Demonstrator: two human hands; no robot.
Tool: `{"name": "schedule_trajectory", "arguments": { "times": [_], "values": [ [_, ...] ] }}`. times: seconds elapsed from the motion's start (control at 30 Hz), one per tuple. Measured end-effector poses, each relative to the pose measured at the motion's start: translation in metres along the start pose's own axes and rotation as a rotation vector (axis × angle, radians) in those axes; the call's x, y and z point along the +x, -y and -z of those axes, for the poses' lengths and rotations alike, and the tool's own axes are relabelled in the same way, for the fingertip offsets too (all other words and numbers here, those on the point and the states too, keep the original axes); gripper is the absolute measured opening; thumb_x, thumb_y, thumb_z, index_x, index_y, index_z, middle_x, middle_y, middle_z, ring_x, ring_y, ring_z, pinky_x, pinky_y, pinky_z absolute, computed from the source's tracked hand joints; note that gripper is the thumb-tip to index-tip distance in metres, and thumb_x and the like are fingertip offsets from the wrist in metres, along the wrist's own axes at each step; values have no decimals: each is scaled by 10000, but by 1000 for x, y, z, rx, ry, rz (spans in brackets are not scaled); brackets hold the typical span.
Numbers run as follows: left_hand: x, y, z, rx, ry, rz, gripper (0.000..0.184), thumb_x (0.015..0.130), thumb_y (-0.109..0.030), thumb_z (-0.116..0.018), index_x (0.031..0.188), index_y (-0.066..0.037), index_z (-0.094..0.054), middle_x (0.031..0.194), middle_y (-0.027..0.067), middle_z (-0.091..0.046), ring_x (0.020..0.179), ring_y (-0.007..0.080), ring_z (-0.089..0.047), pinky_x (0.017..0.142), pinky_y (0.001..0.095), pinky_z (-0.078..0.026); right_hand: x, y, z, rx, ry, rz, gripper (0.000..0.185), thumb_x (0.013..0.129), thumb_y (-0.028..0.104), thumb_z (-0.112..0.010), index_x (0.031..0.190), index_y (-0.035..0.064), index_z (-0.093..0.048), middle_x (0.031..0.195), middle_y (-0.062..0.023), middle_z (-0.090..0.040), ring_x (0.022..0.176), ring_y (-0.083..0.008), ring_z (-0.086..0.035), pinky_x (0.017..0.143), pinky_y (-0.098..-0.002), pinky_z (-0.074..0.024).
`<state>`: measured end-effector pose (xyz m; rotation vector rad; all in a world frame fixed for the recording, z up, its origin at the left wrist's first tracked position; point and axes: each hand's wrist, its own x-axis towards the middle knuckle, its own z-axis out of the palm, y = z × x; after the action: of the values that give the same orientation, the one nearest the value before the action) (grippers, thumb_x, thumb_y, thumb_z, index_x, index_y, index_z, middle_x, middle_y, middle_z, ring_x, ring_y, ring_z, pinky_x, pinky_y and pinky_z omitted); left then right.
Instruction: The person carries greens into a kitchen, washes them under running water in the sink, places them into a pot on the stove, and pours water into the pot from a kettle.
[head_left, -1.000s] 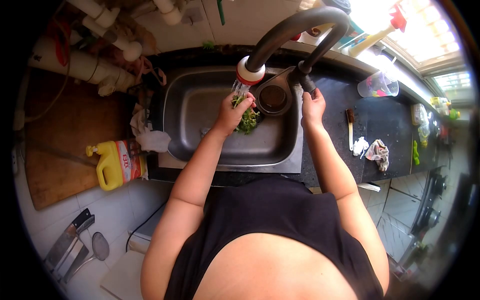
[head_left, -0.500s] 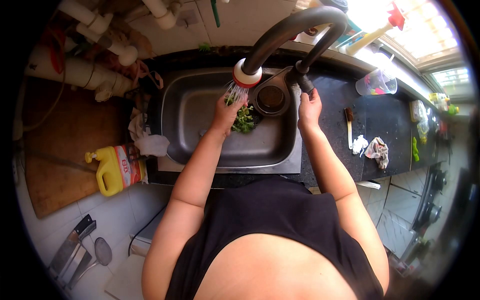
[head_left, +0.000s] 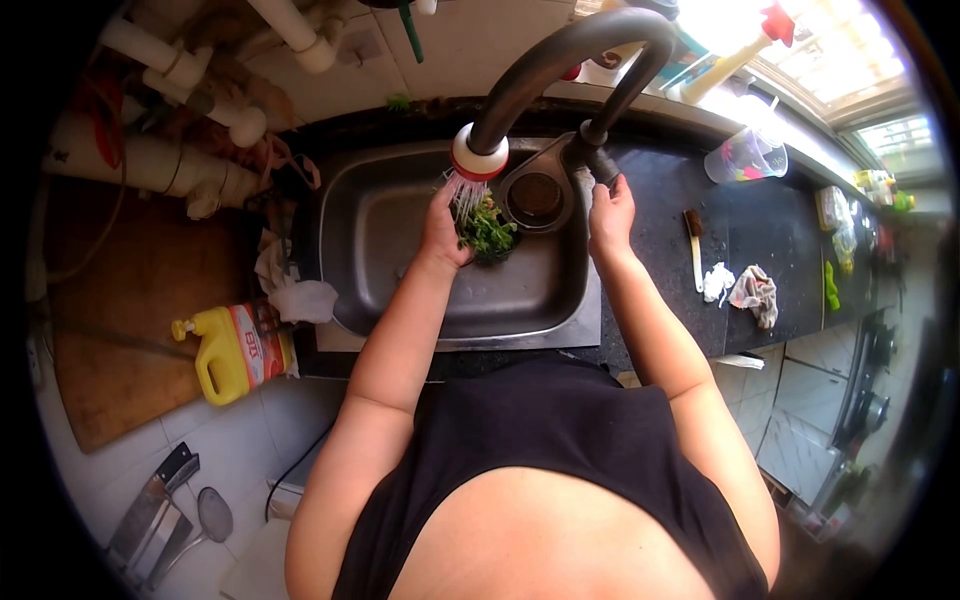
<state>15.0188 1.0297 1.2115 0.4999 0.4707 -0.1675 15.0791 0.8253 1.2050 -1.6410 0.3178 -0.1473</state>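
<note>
Water sprays from the white and red head (head_left: 480,153) of the dark curved faucet (head_left: 560,50) onto leafy greens (head_left: 487,232) in the metal sink (head_left: 385,285). My left hand (head_left: 442,228) is at the left side of the greens, under the spray, cradling them with its fingers partly hidden. At the right of the sink, my right hand (head_left: 611,215) has its fingers closed on the dark faucet handle (head_left: 600,167). Between the spray and the handle is a round drain basket (head_left: 535,196).
On the right counter are a brown-tipped brush (head_left: 695,250), white tissue (head_left: 717,283), a crumpled cloth (head_left: 755,295) and a clear plastic cup (head_left: 745,160). A yellow jug (head_left: 222,355) stands left, by a wooden board (head_left: 120,340). Knives (head_left: 150,510) hang lower left.
My left hand has turned and shifted to the left side of the greens, which now show more fully under the spray. My right hand stays at the faucet handle. The view has shifted slightly.
</note>
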Motion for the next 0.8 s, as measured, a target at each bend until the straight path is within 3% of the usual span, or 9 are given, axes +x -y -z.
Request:
{"name": "schedule_trajectory", "arguments": {
  "times": [0.3,0.4,0.43,0.53,0.6,0.63,0.77,0.8],
  "values": [
    [0,-6,1,16,-94,-101,310,850,-331,-476,931,-39,-542,740,95,-588,628,210,-590,560,318,-507,3,-7,0,-45,3,-34,374,786,67,-490,1137,-61,-459,999,-143,-583,929,-193,-549,834,-276,-400],
    [-5,-3,-3,43,-155,-115,255,794,-316,-589,940,-108,-565,747,44,-592,615,172,-576,488,294,-481,1,-5,-2,-58,16,17,436,781,99,-480,1169,-90,-416,1034,-192,-563,967,-233,-543,860,-295,-392],
    [-4,-1,0,77,-177,-98,235,804,-321,-575,897,-108,-540,709,37,-555,571,165,-544,469,290,-460,5,-24,-9,-175,-66,47,412,785,115,-465,1158,-55,-429,960,-135,-558,862,-189,-527,791,-278,-401],
    [-3,5,26,167,-250,-62,251,822,-350,-551,774,-120,-463,613,13,-445,466,141,-450,414,272,-385,9,-25,-30,-343,-184,-4,549,753,182,-527,1199,-85,-351,1046,-231,-535,1004,-283,-520,872,-346,-378],
    [-6,10,37,206,-315,-68,309,821,-391,-554,701,-147,-409,571,-8,-369,431,119,-386,378,254,-318,7,-14,-40,-380,-140,-56,705,741,202,-546,1269,-115,-204,1101,-260,-487,1022,-297,-497,887,-330,-365],
    [-10,12,39,224,-347,-80,382,824,-460,-529,656,-161,-361,555,-20,-327,412,106,-343,370,245,-268,5,-13,-39,-393,-128,-59,724,741,208,-549,1274,-122,-188,1124,-260,-466,1046,-291,-474,901,-326,-352],
    [-21,17,43,290,-376,-153,427,832,-508,-485,629,-166,-330,547,-25,-306,402,108,-321,365,253,-268,-9,-4,-22,-294,-38,-18,732,752,243,-560,1290,-94,-196,1185,-230,-416,1097,-265,-412,938,-311,-315],
    [-23,18,40,291,-357,-174,428,837,-508,-475,627,-165,-328,547,-25,-307,406,109,-321,367,254,-273,-21,-3,-19,-117,97,-52,752,757,255,-561,1294,-102,-173,1261,-248,-338,1182,-299,-325,985,-313,-257]
  ]
}}
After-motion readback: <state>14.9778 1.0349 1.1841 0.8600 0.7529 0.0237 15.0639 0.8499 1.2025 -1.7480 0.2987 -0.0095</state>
